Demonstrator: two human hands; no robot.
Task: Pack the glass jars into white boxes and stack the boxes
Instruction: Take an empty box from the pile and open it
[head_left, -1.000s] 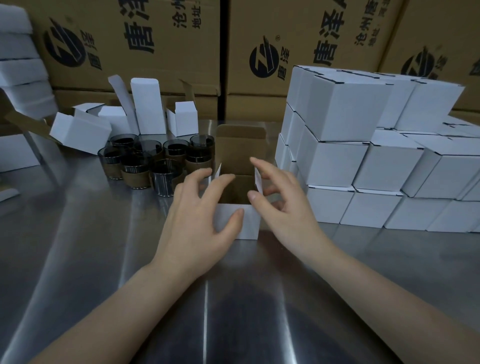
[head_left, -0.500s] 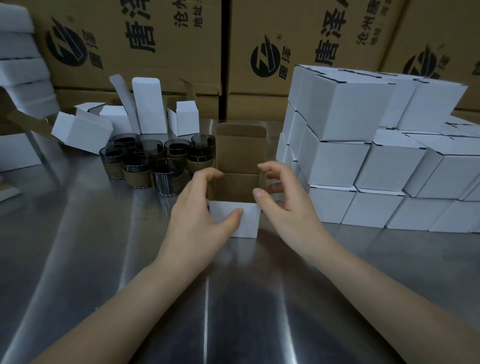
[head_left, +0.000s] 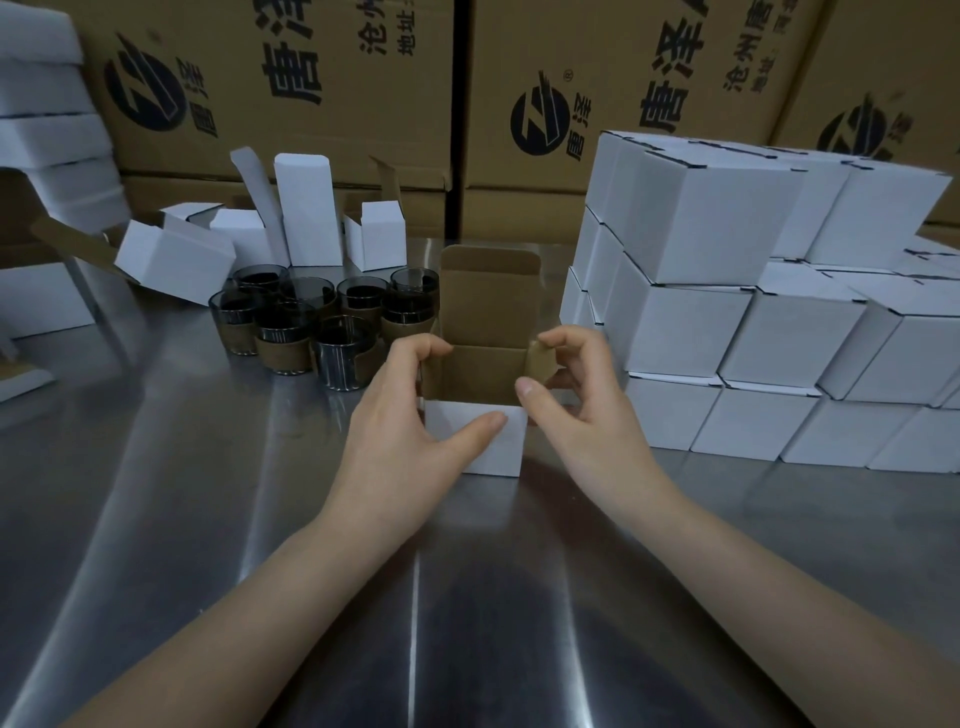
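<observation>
Steel table (head_left: 156, 519) — hands now pinching open box's (head_left: 475, 431) side flaps inward.

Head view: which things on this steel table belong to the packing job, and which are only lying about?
Belongs to the job:
- open white box, held by left hand and right hand
- glass jars
- stack of closed white boxes
- empty open boxes

Only lying about:
- brown shipping cartons behind
- white foam pieces, far left
</observation>
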